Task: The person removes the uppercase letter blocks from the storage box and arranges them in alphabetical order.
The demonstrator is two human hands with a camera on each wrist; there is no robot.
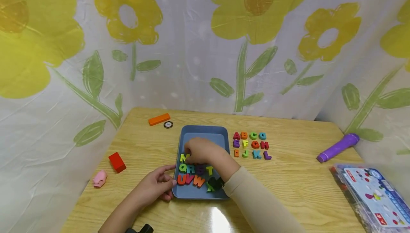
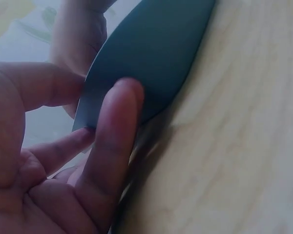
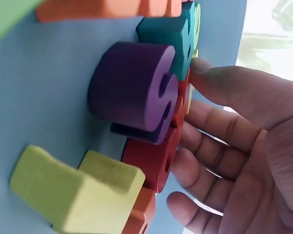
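Head view: one blue tray [image 1: 205, 129], rectangular, shallow, on a wood-grain table [image 1: 288, 186]; holds coloured letter pieces laid face up in alphabetical rows. Visible inside: yellow M [image 1: 183, 158], green Q [image 1: 183, 168], teal R [image 1: 190, 169], purple S [image 1: 200, 170], yellow T [image 1: 209, 171], orange U [image 1: 181, 180], pink-red V [image 1: 189, 179], orange W [image 1: 199, 181], green X [image 1: 209, 187], the last partly covered by black wrist gear. Right of the tray, on the bare wood: three rows of four, red A [image 1: 236, 136] through purple L [image 1: 267, 155], spaced apart, apparently so each character reads singly. Left hand [image 1: 157, 184], one: grips the tray's near-left wall, a finger pressed to the outer face and others at the rim, presumably to keep it from sliding. Right hand [image 1: 203, 151], one: reaches over the tray just beside M, thumb and bent fingers about the upper row, which it hides in part; whether it pinches a piece cannot be told. Outlying items, seemingly kept aside for working room: orange bar [image 1: 159, 119] and round chip [image 1: 168, 124], far left; red block [image 1: 117, 162] and pink pig [image 1: 100, 179], left edge; purple cylinder [image 1: 338, 148] and clear plastic box [image 1: 374, 197] with printed sheet, far right.
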